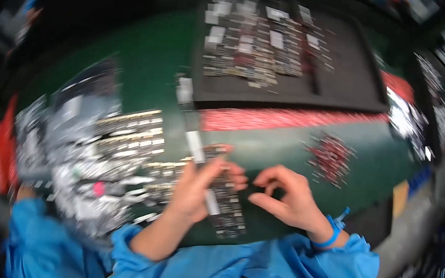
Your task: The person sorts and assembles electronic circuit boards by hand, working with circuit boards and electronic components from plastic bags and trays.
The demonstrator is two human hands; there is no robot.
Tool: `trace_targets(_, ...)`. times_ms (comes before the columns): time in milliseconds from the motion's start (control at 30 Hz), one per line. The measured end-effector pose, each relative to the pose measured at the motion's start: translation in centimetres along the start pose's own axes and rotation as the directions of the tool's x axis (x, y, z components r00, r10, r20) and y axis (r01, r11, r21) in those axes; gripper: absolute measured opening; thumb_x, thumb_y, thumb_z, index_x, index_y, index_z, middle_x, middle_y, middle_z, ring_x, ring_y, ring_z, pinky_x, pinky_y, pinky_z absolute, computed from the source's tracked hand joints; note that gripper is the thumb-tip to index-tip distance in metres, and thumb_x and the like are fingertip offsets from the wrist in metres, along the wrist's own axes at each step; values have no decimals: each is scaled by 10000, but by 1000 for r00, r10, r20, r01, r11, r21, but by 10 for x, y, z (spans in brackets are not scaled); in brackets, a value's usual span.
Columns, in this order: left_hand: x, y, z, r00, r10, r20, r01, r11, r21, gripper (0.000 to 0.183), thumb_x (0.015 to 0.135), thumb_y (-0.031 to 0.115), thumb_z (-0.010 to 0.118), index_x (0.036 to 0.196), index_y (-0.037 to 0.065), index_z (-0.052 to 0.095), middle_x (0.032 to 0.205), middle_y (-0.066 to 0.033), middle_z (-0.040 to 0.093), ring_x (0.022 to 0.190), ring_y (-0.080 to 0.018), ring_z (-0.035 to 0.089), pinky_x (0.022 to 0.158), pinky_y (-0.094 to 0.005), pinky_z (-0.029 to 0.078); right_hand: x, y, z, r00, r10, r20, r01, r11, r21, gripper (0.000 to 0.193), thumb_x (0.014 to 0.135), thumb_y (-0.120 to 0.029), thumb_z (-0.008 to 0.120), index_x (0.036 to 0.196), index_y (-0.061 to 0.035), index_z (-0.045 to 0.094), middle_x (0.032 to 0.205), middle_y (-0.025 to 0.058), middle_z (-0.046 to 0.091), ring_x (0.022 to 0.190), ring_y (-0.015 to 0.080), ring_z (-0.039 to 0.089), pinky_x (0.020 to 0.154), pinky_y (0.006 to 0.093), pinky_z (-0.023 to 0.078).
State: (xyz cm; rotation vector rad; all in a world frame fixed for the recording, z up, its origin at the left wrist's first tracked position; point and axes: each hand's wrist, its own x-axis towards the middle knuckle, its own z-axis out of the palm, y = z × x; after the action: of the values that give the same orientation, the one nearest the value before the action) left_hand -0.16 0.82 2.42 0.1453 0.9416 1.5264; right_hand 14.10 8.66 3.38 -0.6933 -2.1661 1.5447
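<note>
My left hand (195, 189) is closed around a dark circuit board strip (229, 211) with small light parts along it. A long narrow black strip with white patches (194, 145) runs up past the same hand; motion blur hides whether it is a separate piece. To the right, my right hand (288, 196) hovers beside the board, apart from it, its fingers curled and thumb bent toward the index finger. Whatever lies between those fingertips, if anything, cannot be made out. Beyond the right hand lies a loose pile of small red parts with thin leads (330, 159).
A black tray (351, 72) at the back holds rows of boards (247, 46). A red-pink strip (293, 119) lines its front. At left are more boards (132, 135), clear plastic bags (89, 92) and a red bag (4, 148). Another person's blue sleeve (48, 245) reaches in lower left.
</note>
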Motion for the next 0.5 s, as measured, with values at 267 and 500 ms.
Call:
trace_targets(267,2,-15,5,988,-123,97,115,990,81,248,789,150,356,979,-8,369,734,-128,498,619,-179,523,551,-292,456,-39,6,-86,977,-155,-144,16,731,-682,154,590,-74,584,709,-43,491,682,74,498,638,232,473,572,299,379)
trace_targets(500,-3,-13,4,981,-66,182,66,998,4,271,797,175,324,995,-6,358,746,-142,497,628,-200,526,560,-327,465,8,17,-114,998,54,-43,-68,689,-721,133,618,-74,537,726,-24,480,631,89,498,586,226,487,532,307,379)
